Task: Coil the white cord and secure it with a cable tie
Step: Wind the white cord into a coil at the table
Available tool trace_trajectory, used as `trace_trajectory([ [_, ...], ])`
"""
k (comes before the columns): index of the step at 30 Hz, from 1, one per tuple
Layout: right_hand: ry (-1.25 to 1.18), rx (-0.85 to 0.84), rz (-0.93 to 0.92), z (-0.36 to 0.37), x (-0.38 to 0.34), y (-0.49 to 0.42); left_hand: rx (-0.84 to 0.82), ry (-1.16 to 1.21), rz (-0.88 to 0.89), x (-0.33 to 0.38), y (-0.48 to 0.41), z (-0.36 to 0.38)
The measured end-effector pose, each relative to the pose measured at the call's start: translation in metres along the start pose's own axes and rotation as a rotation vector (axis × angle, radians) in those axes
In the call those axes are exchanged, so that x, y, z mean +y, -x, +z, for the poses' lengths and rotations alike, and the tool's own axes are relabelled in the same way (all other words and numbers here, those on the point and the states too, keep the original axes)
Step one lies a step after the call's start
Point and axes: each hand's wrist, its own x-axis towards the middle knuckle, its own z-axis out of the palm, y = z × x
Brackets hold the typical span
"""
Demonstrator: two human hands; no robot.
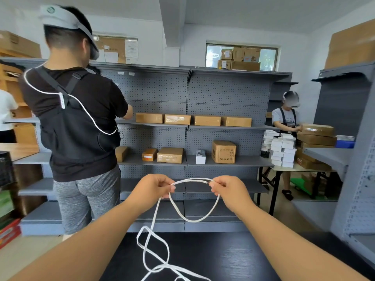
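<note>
Head view caught left grip [154, 188] and right grip [228, 189] pinching the white cord [192, 220], one loop hanging, slack piled on the counter [223, 258].

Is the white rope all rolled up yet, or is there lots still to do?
Just started. One loop of the white cord hangs between the left hand and right hand, which both pinch it up top. Most of the cord lies loose and tangled on the black table, waiting to be coiled. No cable tie is visible, so tying comes last.
</note>
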Motion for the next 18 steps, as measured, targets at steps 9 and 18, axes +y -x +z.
trace_trajectory([
  [9,0.486,-0.152,-0.109,-0.003,-0.014,-0.006,-0.045,-0.350,0.030,0.019,-0.015,-0.002],
  [18,0.862,-0.222,-0.405,0.021,-0.035,-0.003,-0.106,-0.458,0.132,0.031,-0.015,0.007],
])
